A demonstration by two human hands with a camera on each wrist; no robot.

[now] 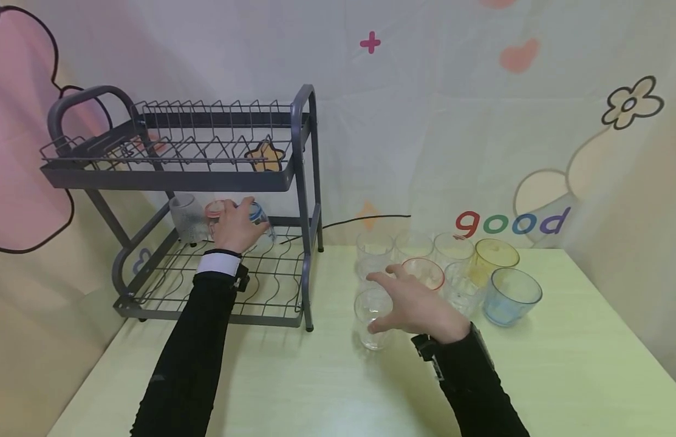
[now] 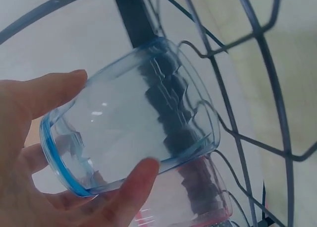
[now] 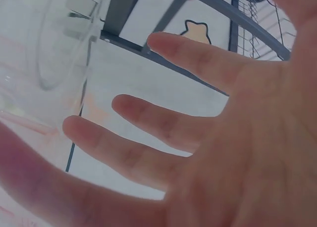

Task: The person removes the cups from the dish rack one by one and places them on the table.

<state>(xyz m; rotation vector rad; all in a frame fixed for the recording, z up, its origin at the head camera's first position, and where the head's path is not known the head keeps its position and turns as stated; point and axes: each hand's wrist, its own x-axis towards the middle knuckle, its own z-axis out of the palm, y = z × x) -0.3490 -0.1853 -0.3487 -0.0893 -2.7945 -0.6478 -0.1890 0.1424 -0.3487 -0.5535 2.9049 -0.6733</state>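
Observation:
On the lower tier of the dish rack, my left hand holds a clear glass with a blue rim, thumb and fingers around its sides. In the left wrist view the glass is tilted, its base near the rack wires. Beside it are a red-rimmed glass and a clear glass. Over the table, my right hand has its fingers spread beside a plain clear glass. Whether it touches that glass is hard to tell. The right wrist view shows the palm and spread fingers.
Several glasses stand grouped at the table's back right: clear ones, one with a red rim, a yellow one and a blue one. The rack's upper wire tier overhangs my left hand. A printed cloth hangs behind.

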